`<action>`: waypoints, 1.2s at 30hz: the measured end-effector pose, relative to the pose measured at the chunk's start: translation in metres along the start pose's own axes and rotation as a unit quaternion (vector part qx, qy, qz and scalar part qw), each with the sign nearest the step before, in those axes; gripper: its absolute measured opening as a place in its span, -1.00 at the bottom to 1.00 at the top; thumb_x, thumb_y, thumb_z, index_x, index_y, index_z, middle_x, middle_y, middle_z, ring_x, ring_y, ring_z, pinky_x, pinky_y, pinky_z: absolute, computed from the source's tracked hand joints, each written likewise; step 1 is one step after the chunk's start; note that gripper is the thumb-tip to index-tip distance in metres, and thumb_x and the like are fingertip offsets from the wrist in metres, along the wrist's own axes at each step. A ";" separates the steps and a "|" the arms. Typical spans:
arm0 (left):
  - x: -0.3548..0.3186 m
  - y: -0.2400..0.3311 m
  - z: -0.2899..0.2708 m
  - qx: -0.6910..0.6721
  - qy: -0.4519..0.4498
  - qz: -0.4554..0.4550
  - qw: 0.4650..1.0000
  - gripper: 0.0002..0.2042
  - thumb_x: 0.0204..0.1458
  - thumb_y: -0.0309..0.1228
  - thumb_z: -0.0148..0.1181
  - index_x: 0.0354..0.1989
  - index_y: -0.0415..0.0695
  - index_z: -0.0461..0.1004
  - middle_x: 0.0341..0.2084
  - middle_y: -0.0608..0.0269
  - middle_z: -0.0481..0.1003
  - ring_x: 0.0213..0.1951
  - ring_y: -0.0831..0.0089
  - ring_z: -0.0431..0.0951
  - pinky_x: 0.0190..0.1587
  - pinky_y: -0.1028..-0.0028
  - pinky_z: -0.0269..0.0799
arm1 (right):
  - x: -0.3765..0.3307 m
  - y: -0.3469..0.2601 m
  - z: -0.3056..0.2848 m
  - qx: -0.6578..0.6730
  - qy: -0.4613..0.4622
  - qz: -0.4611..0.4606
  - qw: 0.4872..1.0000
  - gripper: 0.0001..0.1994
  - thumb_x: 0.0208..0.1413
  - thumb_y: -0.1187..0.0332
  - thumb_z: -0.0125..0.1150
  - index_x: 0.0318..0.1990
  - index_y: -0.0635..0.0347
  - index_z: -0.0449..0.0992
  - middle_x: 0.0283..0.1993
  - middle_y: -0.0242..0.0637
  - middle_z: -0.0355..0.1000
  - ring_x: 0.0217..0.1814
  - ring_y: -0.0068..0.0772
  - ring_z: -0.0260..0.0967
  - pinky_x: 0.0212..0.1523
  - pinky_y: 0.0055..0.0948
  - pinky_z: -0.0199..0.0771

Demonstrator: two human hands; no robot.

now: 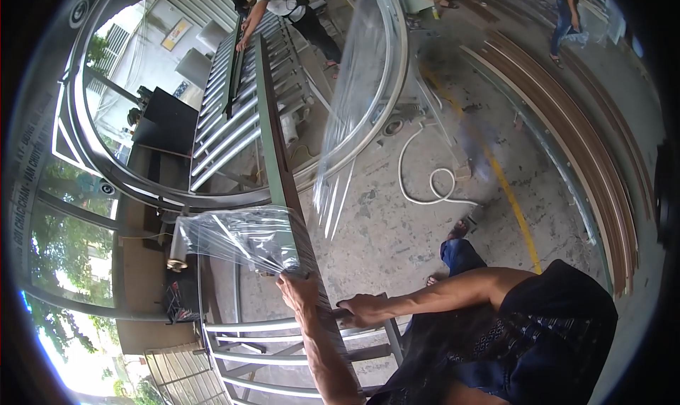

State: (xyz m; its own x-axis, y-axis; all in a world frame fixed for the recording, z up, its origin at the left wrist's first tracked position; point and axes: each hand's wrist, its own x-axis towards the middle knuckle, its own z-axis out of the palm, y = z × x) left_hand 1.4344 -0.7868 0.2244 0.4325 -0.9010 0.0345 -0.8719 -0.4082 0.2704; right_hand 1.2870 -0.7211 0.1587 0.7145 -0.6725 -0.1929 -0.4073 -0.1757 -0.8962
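Here the left hand [301, 288] pinches the clear stretch film [234, 238] against the long green profile [273, 136] on the roller rack [234, 115], the right hand [361, 309] clamps that profile just beside, wrapping seemingly midway, needing tension next

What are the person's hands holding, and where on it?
The left hand grips the edge of the clear plastic film wrapped round the long green profile. The right hand grasps that profile's side, just below the wrapped part.
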 end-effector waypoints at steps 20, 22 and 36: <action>-0.097 -0.061 -0.014 -0.034 0.040 0.014 0.999 -0.40 -0.26 -0.25 0.33 -0.06 -0.39 0.33 -0.22 -0.20 0.39 -0.13 -0.12 0.43 -0.05 0.06 0.33 | -0.042 0.056 -0.003 -0.112 0.069 -0.177 0.975 -0.71 -0.14 0.27 0.21 -0.32 0.31 0.44 -0.25 -0.10 0.41 -0.12 -0.01 0.42 -0.09 -0.15 0.45; -0.110 -0.061 -0.018 -0.027 0.051 0.011 0.998 -0.37 -0.25 -0.18 0.39 -0.08 -0.40 0.33 -0.25 -0.18 0.40 -0.14 -0.11 0.43 -0.07 0.06 0.33 | -0.041 0.059 -0.002 -0.105 0.075 -0.178 0.976 -0.71 -0.15 0.28 0.22 -0.31 0.31 0.43 -0.25 -0.12 0.41 -0.12 -0.01 0.41 -0.09 -0.15 0.45; -0.150 -0.111 -0.018 0.000 0.068 0.024 0.997 -0.34 -0.35 -0.29 0.40 -0.03 -0.35 0.31 -0.22 -0.11 0.41 -0.10 -0.07 0.40 0.01 0.08 0.28 | -0.042 0.052 0.004 -0.126 0.078 -0.164 0.975 -0.72 -0.09 0.25 0.24 -0.32 0.28 0.42 -0.26 -0.13 0.43 -0.13 -0.01 0.42 -0.07 -0.12 0.40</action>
State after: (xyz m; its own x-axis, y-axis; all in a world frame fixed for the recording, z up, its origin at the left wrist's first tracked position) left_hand 1.4702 -0.6043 0.2064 0.4177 -0.8912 0.1768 -0.8920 -0.3653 0.2662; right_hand 1.2381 -0.6991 0.1188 0.7423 -0.6483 0.1692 -0.3118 -0.5578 -0.7692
